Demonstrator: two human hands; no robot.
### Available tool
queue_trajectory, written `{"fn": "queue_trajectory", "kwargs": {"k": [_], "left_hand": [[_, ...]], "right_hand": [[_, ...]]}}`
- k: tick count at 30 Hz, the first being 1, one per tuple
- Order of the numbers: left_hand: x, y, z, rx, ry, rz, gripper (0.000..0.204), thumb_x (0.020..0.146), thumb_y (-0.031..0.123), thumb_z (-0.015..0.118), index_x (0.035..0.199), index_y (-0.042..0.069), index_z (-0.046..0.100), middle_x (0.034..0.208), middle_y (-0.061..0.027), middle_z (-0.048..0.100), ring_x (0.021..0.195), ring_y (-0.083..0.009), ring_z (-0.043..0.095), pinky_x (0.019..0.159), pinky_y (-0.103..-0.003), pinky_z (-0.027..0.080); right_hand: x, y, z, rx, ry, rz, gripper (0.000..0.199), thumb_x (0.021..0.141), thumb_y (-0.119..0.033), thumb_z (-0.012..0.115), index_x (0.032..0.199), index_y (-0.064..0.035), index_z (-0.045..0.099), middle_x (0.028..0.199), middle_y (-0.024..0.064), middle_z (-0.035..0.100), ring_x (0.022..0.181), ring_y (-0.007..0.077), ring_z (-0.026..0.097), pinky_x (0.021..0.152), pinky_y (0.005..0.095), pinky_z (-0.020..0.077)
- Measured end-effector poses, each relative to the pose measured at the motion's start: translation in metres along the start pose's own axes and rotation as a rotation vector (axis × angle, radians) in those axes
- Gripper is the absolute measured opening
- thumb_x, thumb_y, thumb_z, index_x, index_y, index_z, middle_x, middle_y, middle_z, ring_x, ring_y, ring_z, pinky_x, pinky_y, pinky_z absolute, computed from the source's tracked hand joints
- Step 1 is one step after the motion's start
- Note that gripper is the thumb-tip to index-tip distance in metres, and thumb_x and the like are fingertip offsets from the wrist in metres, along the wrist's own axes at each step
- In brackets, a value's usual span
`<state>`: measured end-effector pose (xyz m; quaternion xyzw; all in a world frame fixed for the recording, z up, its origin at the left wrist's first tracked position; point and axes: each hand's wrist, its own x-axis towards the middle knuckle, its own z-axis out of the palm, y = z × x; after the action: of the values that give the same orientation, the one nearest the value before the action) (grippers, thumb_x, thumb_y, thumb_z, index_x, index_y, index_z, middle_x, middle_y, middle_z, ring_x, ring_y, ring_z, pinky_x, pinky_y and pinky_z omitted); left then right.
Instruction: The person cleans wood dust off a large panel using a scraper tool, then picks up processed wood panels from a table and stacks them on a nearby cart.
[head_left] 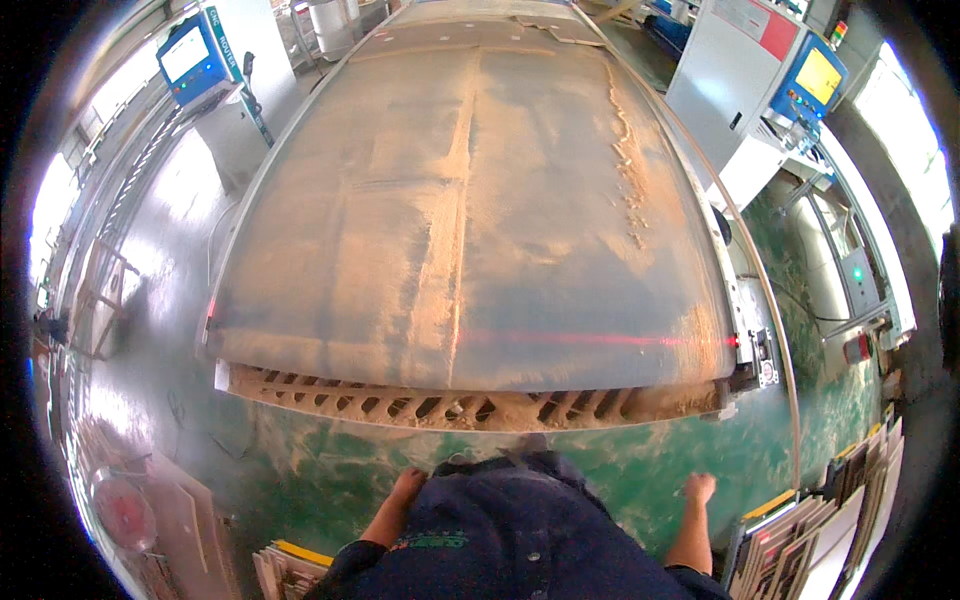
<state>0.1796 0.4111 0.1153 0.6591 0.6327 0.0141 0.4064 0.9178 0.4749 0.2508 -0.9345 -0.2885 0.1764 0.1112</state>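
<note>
My left hand (408,484) hangs beside my body on the left, its fingers curled closed and no object showing in it. On the other side my right hand (700,488) is held away from my body in a loose fist, with nothing visible in it. In front of me lies a long, grey conveyor belt (545,235), streaked with sawdust. Its near end stands a short way beyond both hands, and neither touches it. A thin red laser line (590,340) crosses the belt's near right part. Under that end, a slotted tray (400,405) is covered in sawdust.
Machine cabinets with control screens stand at the far left (190,55) and far right (815,75). A long hose or cord (755,250) runs down the belt's right side. Stacked panels (800,545) are at lower right, more boards (285,572) at lower left. Sawdust dirties the green floor (330,470).
</note>
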Motion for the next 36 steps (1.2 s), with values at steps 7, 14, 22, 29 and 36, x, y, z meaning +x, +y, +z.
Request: {"fn": "queue_trajectory", "kwargs": {"k": [7,14,22,29,36], "left_hand": [[-0.02,-0.033,0.032,0.228,-0.069,-0.033,0.028,0.083,0.023,0.054,0.107,0.011,0.063,0.107,-0.0172,0.06,0.101,-0.0355,0.057,0.084,-0.045,0.048],[-0.018,-0.063,0.042,0.673,-0.071,0.498,0.024,0.084,0.022,0.053,0.104,0.011,0.063,0.106,-0.0145,0.061,0.095,-0.0323,0.061,0.076,-0.046,0.05],[-0.028,-0.004,-0.008,-0.167,0.061,-0.242,0.032,0.081,0.031,0.051,0.092,0.004,0.064,0.08,-0.014,0.066,0.08,-0.033,0.064,0.069,-0.045,0.049],[-0.026,-0.002,-0.005,-0.121,0.326,0.049,0.031,0.083,0.031,0.052,0.088,0.002,0.065,0.082,-0.0134,0.067,0.075,-0.0293,0.063,0.068,-0.042,0.049],[-0.022,0.001,-0.006,-0.316,0.172,-0.219,0.029,0.083,0.03,0.054,0.089,0.004,0.066,0.083,-0.0149,0.065,0.074,-0.0243,0.062,0.066,-0.039,0.048]], "right_hand": [[-0.106,-0.042,0.066,0.149,-0.605,0.286,0.028,0.082,-0.016,0.061,0.108,-0.0068,0.057,0.084,0.0092,0.061,0.079,0.0211,0.062,0.061,0.0399,0.0502],[-0.13,-0.058,0.11,-0.17,-0.813,-0.222,0.028,0.077,-0.025,0.067,0.098,-0.0066,0.065,0.082,0.0079,0.066,0.068,0.0205,0.062,0.055,0.0369,0.0492],[-0.122,-0.079,0.104,-0.076,-0.652,-0.17,0.031,0.077,-0.024,0.068,0.098,-0.0023,0.063,0.076,0.0106,0.066,0.059,0.0185,0.061,0.052,0.0333,0.0491],[-0.087,-0.013,0.144,0.411,-0.837,0.073,0.028,0.076,-0.018,0.069,0.098,-0.0022,0.062,0.072,0.0093,0.064,0.057,0.0188,0.06,0.049,0.0313,0.0478],[-0.122,-0.049,0.122,0.054,-0.576,-0.252,0.027,0.074,-0.015,0.069,0.096,-0.0021,0.064,0.07,0.0104,0.063,0.058,0.0187,0.061,0.05,0.031,0.0483]]}}
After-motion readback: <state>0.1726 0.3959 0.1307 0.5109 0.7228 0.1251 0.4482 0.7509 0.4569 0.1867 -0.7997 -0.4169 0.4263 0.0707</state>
